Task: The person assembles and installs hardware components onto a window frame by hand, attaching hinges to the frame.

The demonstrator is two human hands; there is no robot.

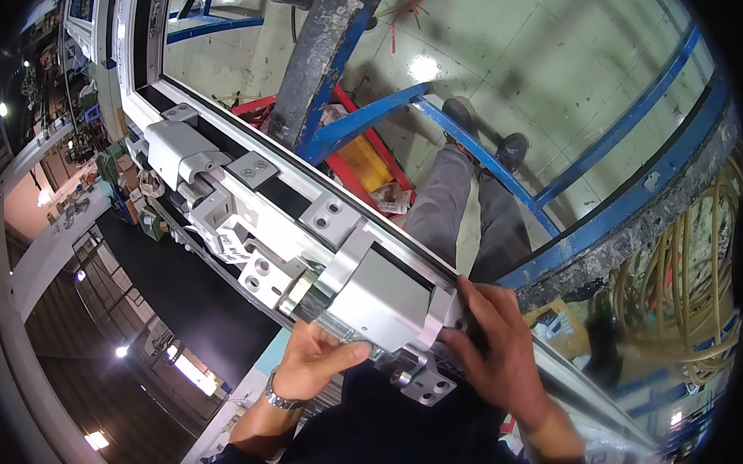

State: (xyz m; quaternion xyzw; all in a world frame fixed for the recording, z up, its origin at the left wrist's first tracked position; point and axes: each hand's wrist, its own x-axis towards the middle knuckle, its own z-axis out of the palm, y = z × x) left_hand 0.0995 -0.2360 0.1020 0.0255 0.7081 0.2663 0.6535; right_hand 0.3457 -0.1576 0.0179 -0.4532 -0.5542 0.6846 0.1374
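A large silver metal hinge (382, 304) with a smooth block-shaped cover and drilled plates lies along a white metal frame (293, 196). My left hand (318, 362), with a watch at its wrist, pinches the hinge's lower edge; the thumb is on top and the other fingers are partly hidden beneath. Around the hinge's right end my right hand (500, 348) is curled, thumb and fingers against the end piece beside the frame. Further up the frame sits a second, similar hinge (178, 150). Between them is a drilled plate (330, 217).
Blue metal stand bars (484, 158) and a worn padded beam (317, 61) are below the frame. A red crate (350, 168) holding a yellow item stands on the tiled floor. Coiled hoses (680, 273) hang at the right, near my legs (444, 202).
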